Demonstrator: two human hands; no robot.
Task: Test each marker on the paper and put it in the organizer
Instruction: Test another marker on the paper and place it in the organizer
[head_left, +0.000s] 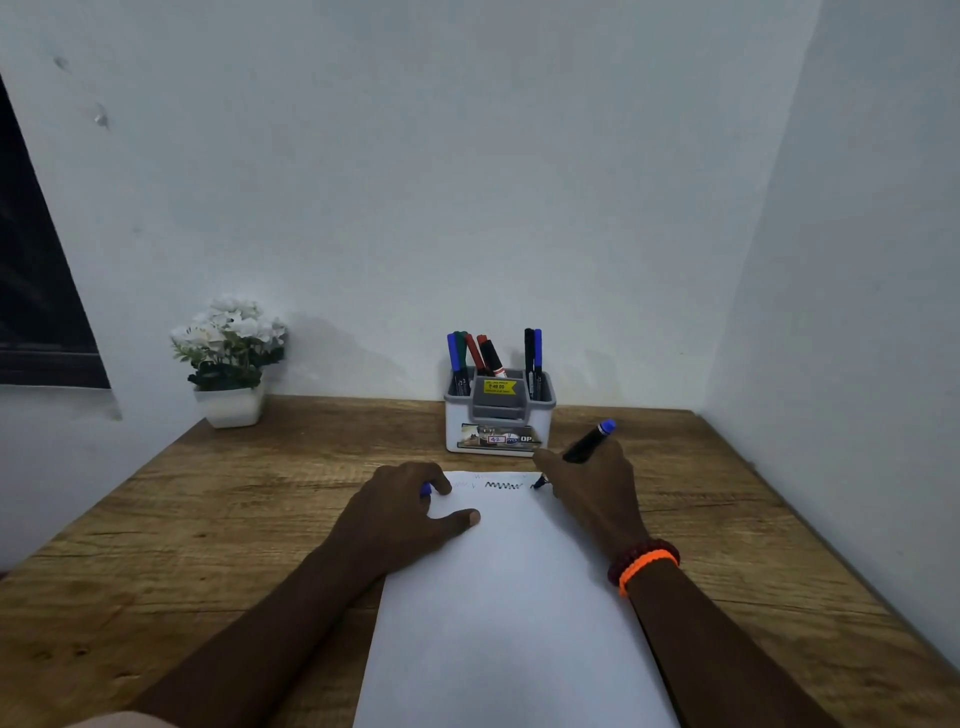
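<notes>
Single head-worn wide-angle view, looking forward and down from the seated person's position onto the wooden surface (208, 519). The paper (509, 597) and both forearms fill the near foreground at close range, with the organizer (498, 415) farther off against the rear wall (467, 182). Wide-angle curvature bends the side wall (857, 260) and the edges of the surface inward.
</notes>
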